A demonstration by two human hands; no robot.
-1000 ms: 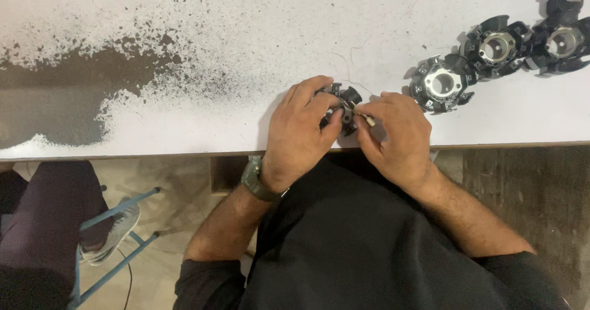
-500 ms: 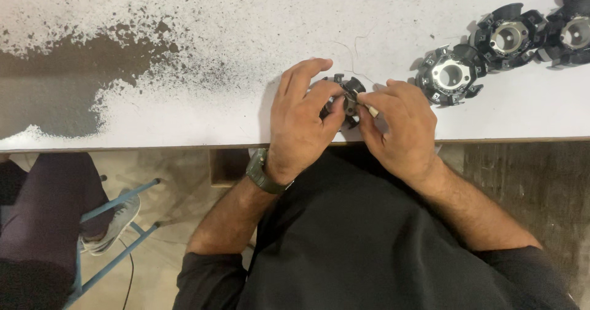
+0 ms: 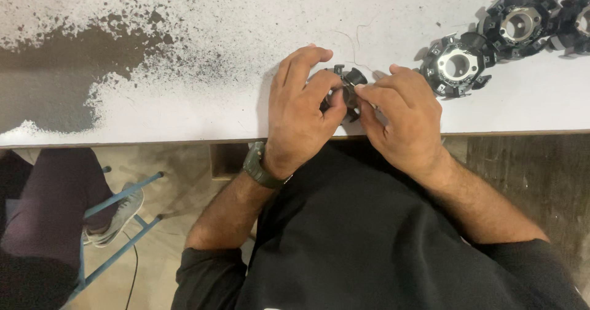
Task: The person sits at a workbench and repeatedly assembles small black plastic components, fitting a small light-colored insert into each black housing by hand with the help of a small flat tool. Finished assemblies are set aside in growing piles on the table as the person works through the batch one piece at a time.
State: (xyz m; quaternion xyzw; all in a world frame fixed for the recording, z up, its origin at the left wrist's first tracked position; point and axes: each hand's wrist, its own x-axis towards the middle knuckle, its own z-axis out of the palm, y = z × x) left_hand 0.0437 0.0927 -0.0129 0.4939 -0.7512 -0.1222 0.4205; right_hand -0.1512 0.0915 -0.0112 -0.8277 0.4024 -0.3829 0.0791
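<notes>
Left hand (image 3: pixel 301 110) and right hand (image 3: pixel 402 116), both closed in a pinching grip on one black slotted ring part (image 3: pixel 349 84) at the tabletop's (image 3: pixel 184 110) near edge. Three similar parts (image 3: pixel 456 70) lie to the right.

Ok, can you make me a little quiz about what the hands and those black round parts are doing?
1. True or false: both hands touch one black round part.
2. Which wrist wears a watch? A) left B) right
3. How many other black round parts lie fully in view on the white table, right of the hands?

Key:
1. True: left hand and right hand grip it.
2. A.
3. Two: nearer part, farther part; a third is cut off.
</notes>
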